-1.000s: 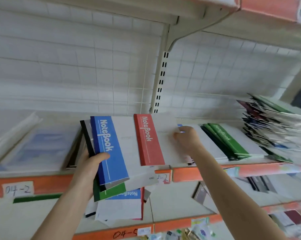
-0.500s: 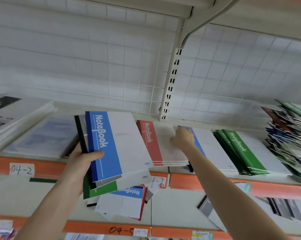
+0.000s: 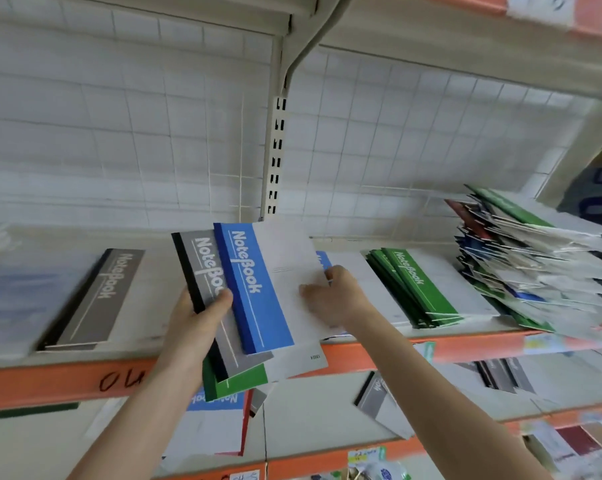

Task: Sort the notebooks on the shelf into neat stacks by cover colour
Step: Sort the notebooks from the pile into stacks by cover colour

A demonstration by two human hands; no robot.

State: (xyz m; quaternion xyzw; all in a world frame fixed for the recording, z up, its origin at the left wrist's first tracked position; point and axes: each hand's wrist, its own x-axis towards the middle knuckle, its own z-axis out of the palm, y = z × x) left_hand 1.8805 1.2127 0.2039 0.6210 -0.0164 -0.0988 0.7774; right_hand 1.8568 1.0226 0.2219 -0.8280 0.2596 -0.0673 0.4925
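At centre, three notebooks (image 3: 205, 271) are gripped by the left hand (image 3: 195, 320), the blue notebook (image 3: 247, 289) apparently pinched by the right hand (image 3: 337, 299); orange-edged shelf (image 3: 50, 379) behind.

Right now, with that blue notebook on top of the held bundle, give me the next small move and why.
Probably slide the blue notebook off the bundle and onto the blue stack behind it. The right hand touches its white cover, the left hand grips the rest, and that stack lies on the shelf just beside the green stack.
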